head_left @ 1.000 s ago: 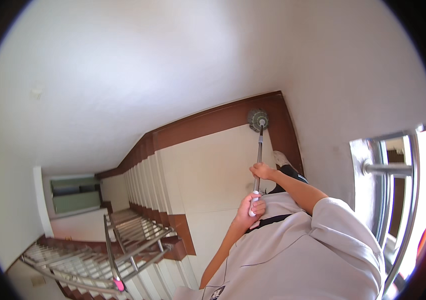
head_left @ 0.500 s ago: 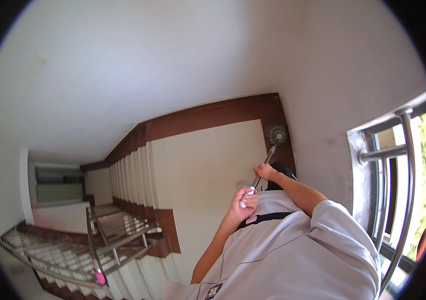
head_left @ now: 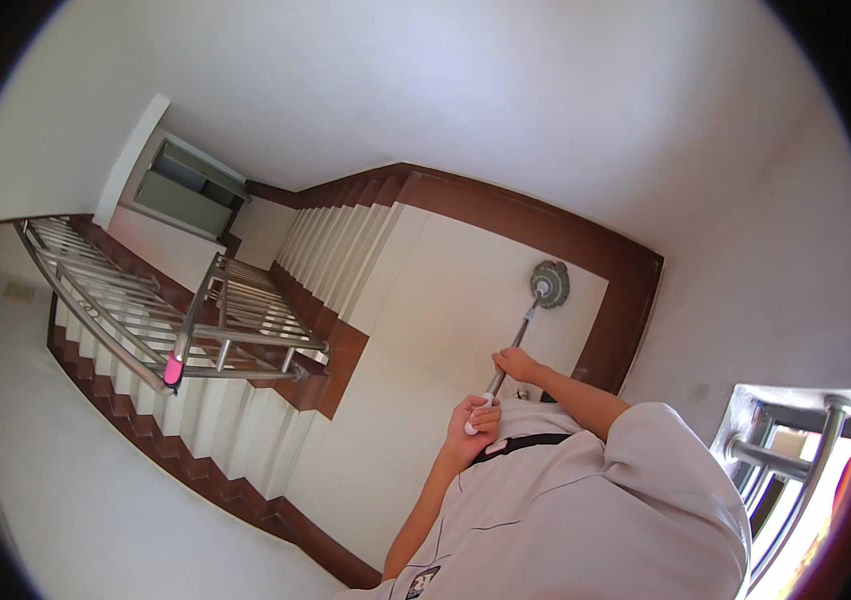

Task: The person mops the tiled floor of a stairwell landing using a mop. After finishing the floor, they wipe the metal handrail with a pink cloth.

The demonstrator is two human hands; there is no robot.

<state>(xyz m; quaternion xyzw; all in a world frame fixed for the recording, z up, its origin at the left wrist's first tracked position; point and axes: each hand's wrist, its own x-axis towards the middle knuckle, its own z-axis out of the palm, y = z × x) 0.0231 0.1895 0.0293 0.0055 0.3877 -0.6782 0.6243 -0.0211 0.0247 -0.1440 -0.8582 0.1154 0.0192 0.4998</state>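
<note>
Mop (head_left: 553, 284): 1, clasped in the grip of 2: left hand (head_left: 474, 422), right hand (head_left: 517, 364).

Pale, loose and softly creased, the shirt (head_left: 586, 520) has a wide, short right sleeve (head_left: 664, 436), thin dark lines (head_left: 495, 526) running across it and a small dark-and-light patch (head_left: 423, 582), with a black band (head_left: 536, 440) worn at the waist

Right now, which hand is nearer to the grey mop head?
Right. The right hand grips the metal pole partway along, closer to the mop head; the left hand holds the white grip at the opposite end.
</note>
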